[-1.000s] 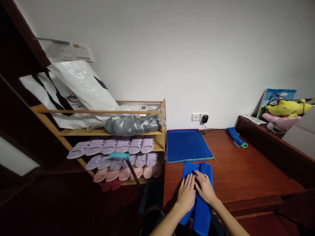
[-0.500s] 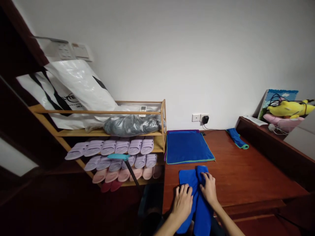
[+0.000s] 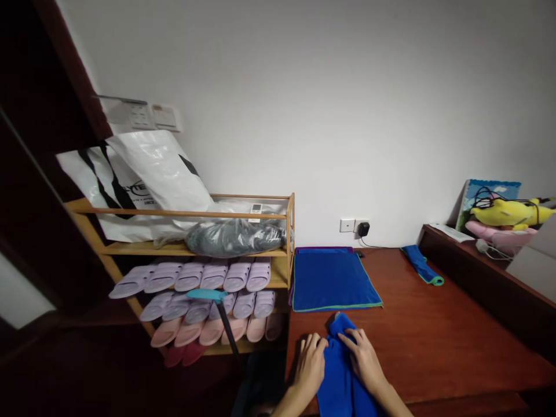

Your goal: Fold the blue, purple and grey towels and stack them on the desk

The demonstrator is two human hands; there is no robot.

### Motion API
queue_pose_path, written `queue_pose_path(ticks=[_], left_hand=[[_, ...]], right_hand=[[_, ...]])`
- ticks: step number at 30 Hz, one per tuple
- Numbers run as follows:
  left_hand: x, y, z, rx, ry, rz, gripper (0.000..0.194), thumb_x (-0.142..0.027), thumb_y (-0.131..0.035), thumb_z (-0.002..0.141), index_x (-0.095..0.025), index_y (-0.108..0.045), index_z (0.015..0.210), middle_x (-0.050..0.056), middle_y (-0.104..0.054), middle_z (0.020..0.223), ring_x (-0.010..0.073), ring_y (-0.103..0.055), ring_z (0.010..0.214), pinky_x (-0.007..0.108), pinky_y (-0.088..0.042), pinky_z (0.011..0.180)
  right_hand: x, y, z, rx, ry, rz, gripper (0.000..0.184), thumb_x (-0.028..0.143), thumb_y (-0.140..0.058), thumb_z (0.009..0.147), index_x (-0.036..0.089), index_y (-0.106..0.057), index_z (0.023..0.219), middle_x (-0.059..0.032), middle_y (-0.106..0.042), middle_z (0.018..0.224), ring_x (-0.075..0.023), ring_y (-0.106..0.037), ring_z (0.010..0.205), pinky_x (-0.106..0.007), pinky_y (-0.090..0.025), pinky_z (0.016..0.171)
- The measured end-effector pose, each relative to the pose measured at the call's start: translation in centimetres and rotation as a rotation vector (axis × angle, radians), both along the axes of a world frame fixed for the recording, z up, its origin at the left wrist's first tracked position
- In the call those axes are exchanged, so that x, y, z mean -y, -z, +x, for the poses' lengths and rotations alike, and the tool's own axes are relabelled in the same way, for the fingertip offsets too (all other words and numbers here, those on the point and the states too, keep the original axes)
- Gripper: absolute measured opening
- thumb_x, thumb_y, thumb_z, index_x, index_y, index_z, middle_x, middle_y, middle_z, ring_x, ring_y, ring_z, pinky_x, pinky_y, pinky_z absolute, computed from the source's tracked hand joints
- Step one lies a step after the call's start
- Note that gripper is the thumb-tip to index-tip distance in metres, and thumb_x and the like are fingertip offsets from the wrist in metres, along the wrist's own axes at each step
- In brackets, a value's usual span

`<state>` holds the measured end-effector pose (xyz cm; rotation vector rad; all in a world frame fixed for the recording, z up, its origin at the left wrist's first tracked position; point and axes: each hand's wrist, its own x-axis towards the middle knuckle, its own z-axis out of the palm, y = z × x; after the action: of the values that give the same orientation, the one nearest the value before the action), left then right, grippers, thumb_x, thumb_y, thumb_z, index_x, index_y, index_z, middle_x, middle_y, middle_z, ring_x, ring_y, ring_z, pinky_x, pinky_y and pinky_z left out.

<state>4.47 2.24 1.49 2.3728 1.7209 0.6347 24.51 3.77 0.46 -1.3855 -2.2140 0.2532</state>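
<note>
A bright blue cloth (image 3: 341, 379) lies folded lengthwise at the near left of the wooden table, running down past the bottom of the view. My left hand (image 3: 310, 362) is at its left edge, fingers curled and closed on the fabric. On the right side, my right hand (image 3: 365, 359) rests on the cloth with fingers stretched and spread over it. Just beyond lies a flat stack of darker blue cloths (image 3: 334, 281) with green edging and a purple border showing. A rolled blue cloth (image 3: 421, 265) with green trim sits farther back to the right.
The reddish wooden table (image 3: 443, 341) meets the wall. To the left, a wooden rack (image 3: 284, 281) holds slippers (image 3: 191, 277), a white bag (image 3: 160, 174) and a plastic-wrapped bundle (image 3: 234, 234). A black plug (image 3: 364, 229) is in the wall. A yellow plush toy (image 3: 506, 213) sits on the right ledge.
The right part of the blue cloth has come over to the left, narrowing the cloth. My right hand has moved left, closer to my left hand. The view has tilted up slightly.
</note>
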Motion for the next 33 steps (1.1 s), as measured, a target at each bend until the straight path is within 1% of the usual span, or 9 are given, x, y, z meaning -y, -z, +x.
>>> queue_pose_path(ticks=[6, 9, 13, 17, 20, 24, 28, 31, 33], left_hand=[[-4.4, -5.8, -1.2, -0.063, -0.013, 0.173, 0.041, -0.004, -0.035, 0.086, -0.027, -0.063, 0.105, 0.004, -0.061, 0.102, 0.0195, -0.054, 0.097, 0.035, -0.038, 0.089], [-6.6, -6.7, -1.6, -0.150, -0.084, 0.189, 0.049, -0.001, -0.032, 0.084, -0.024, -0.059, 0.118, 0.008, -0.058, 0.122, 0.0240, -0.048, 0.116, 0.047, -0.032, 0.100], [-5.8, -2.1, -1.0, -0.226, -0.083, 0.183, 0.062, -0.005, -0.032, 0.084, -0.022, -0.031, 0.144, 0.006, -0.028, 0.152, 0.0234, -0.021, 0.140, 0.047, -0.023, 0.110], [-2.7, 3.9, -0.2, -0.211, 0.016, 0.081, 0.062, -0.020, -0.034, 0.090, -0.026, -0.014, 0.148, 0.001, -0.024, 0.153, 0.0241, -0.024, 0.139, 0.047, -0.026, 0.112], [-1.3, 4.5, 0.0, -0.190, -0.005, 0.013, 0.058, -0.026, -0.032, 0.092, -0.024, -0.015, 0.147, 0.003, -0.023, 0.152, 0.0257, -0.021, 0.140, 0.051, -0.022, 0.113], [-0.9, 2.4, 0.0, -0.148, -0.043, -0.049, 0.057, -0.039, -0.026, 0.095, -0.017, -0.020, 0.147, 0.007, -0.022, 0.153, 0.0245, -0.019, 0.140, 0.050, -0.020, 0.114], [-0.7, 1.6, -0.1, -0.133, -0.052, -0.038, 0.059, -0.045, -0.025, 0.095, -0.016, -0.022, 0.146, 0.007, -0.023, 0.152, 0.0241, -0.019, 0.140, 0.049, -0.021, 0.114], [-0.6, 1.8, -0.2, -0.126, -0.055, -0.029, 0.059, -0.046, -0.024, 0.095, -0.017, -0.024, 0.146, 0.006, -0.023, 0.152, 0.0236, -0.020, 0.140, 0.047, -0.021, 0.114], [-0.7, 2.0, -0.2, -0.120, -0.054, -0.027, 0.059, -0.046, -0.025, 0.095, -0.017, -0.024, 0.146, 0.006, -0.024, 0.152, 0.0235, -0.020, 0.140, 0.047, -0.020, 0.114]], right_hand=[[-3.5, -1.4, -0.5, -0.054, 0.034, 0.119, 0.064, 0.005, -0.033, 0.080, 0.030, -0.040, 0.138, -0.0053, -0.047, 0.137, -0.0195, -0.040, 0.127, -0.041, -0.037, 0.106], [-5.2, -2.4, -1.8, -0.101, 0.121, 0.077, 0.054, 0.020, -0.039, 0.087, 0.024, -0.036, 0.141, -0.0087, -0.041, 0.143, -0.0221, -0.036, 0.132, -0.045, -0.035, 0.108], [-4.1, -2.0, -5.1, -0.243, 0.216, 0.031, 0.059, 0.045, -0.037, 0.091, 0.023, -0.027, 0.145, -0.0092, -0.037, 0.146, -0.0242, -0.033, 0.135, -0.047, -0.034, 0.107], [-1.1, -0.2, -8.6, -0.362, 0.067, -0.149, 0.058, 0.048, -0.031, 0.093, 0.027, -0.023, 0.146, -0.0025, -0.035, 0.148, -0.0186, -0.034, 0.134, -0.038, -0.034, 0.109], [-0.2, 0.3, -8.7, -0.250, 0.095, -0.254, 0.060, 0.050, -0.029, 0.093, 0.022, -0.026, 0.145, -0.0059, -0.030, 0.150, -0.0200, -0.030, 0.136, -0.039, -0.033, 0.109], [-0.6, -0.1, -3.8, 0.082, 0.062, -0.235, 0.060, 0.046, -0.042, 0.088, 0.027, -0.030, 0.144, -0.0064, -0.029, 0.150, -0.0240, -0.025, 0.138, -0.047, -0.028, 0.110], [-1.0, 0.2, 5.5, 0.269, 0.014, -0.198, 0.048, 0.036, -0.043, 0.085, 0.037, -0.046, 0.133, -0.0021, -0.030, 0.150, -0.0240, -0.027, 0.138, -0.054, -0.027, 0.107], [-1.1, 0.5, 11.9, 0.295, 0.300, -0.167, 0.042, 0.031, -0.035, 0.086, 0.036, -0.058, 0.121, -0.0071, -0.044, 0.142, -0.0279, -0.041, 0.129, -0.059, -0.035, 0.097], [-0.7, 0.2, 13.4, 0.257, 0.505, -0.108, 0.044, 0.031, -0.031, 0.087, 0.031, -0.061, 0.119, -0.0116, -0.050, 0.136, -0.0300, -0.048, 0.123, -0.059, -0.039, 0.092]])
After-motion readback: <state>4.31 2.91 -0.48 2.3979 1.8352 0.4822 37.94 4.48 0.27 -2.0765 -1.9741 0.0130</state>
